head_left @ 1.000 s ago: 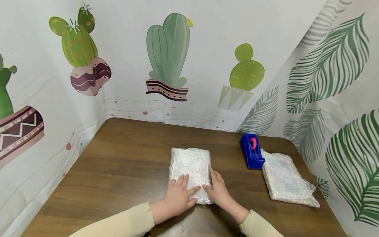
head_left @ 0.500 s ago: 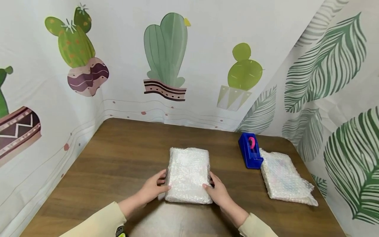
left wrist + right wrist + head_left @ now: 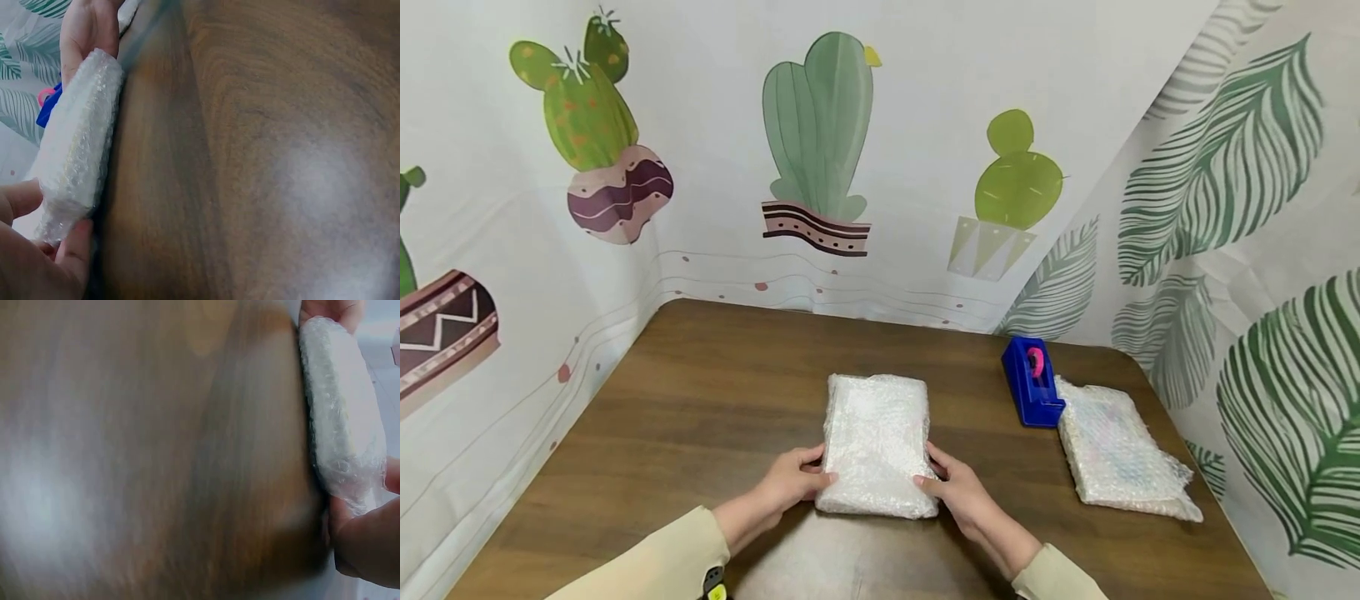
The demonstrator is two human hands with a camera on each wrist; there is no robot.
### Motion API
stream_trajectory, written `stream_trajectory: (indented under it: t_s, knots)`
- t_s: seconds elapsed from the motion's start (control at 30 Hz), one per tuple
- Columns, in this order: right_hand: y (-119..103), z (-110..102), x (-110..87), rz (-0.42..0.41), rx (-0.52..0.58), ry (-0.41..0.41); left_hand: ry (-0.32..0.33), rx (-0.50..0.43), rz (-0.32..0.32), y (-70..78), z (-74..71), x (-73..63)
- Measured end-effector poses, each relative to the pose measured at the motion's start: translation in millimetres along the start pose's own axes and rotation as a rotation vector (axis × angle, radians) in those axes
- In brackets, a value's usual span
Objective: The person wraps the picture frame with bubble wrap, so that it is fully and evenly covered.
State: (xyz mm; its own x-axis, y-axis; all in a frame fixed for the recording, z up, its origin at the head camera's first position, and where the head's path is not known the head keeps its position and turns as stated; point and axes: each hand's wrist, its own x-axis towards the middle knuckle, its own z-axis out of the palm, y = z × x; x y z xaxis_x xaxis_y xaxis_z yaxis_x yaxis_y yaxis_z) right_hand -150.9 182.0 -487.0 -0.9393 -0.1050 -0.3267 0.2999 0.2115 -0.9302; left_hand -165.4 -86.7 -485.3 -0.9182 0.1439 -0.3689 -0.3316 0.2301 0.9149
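A flat rectangular package in bubble wrap [image 3: 877, 433] lies in the middle of the wooden table in the head view. My left hand [image 3: 784, 483] grips its left edge near the front corner, thumb on top and fingers at the side and underneath. On the opposite edge my right hand [image 3: 962, 492] holds it the same way, its thumb over the upper face. In the left wrist view the package's near end [image 3: 84, 144] shows loose, crinkled wrap by the fingers. The right wrist view shows the same package [image 3: 340, 400] between both hands, close over the tabletop.
A blue tape dispenser [image 3: 1032, 383] with a pink core stands at the back right of the table [image 3: 722, 383]. Right beside it lies a second bubble-wrapped package [image 3: 1120, 450] with a loose flap of wrap. Cloth with printed cacti and leaves [image 3: 700, 125] hangs behind.
My left hand has moved off the package's top face to its left edge and grips it there. The right hand stays at the right edge. The view has shifted slightly.
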Motion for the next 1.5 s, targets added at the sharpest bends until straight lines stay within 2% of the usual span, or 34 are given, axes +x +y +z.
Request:
stream_trajectory:
  t_s: [0.17, 0.37, 0.53, 0.7, 0.87, 1.07, 1.2, 1.5]
  knots:
    - [4, -1, 0.9, 0.029, 0.077, -0.033, 0.024, 0.008, 0.002, -2.8, 0.4, -0.2]
    - [6, 0, 3.3, 0.026, 0.104, -0.029, 0.024, -0.008, 0.009, -5.9, 0.5, 0.3]
    - [5, 0, 3.2, 0.026, 0.12, -0.035, 0.034, -0.06, 0.011, -7.3, 1.9, -0.3]
    - [2, -8, 0.4, 0.012, 0.127, -0.076, 0.027, -0.085, 0.024, -3.9, 5.3, -0.3]
    - [-5, -25, -4.0, 0.012, 0.119, -0.097, -0.013, -0.1, 0.077, 5.7, 12.9, 0.8]
    - [-12, -51, -9.5, 0.045, 0.059, -0.036, -0.052, -0.123, 0.149, 17.7, 33.5, 4.4]
    - [-20, -71, -14.1, 0.079, 0.048, -0.034, -0.097, -0.129, 0.191, 29.2, 44.9, 6.4]
    - [-38, -128, -23.5, 0.033, 0.029, -0.095, -0.229, -0.039, 0.225, 57.9, 71.5, 17.2]
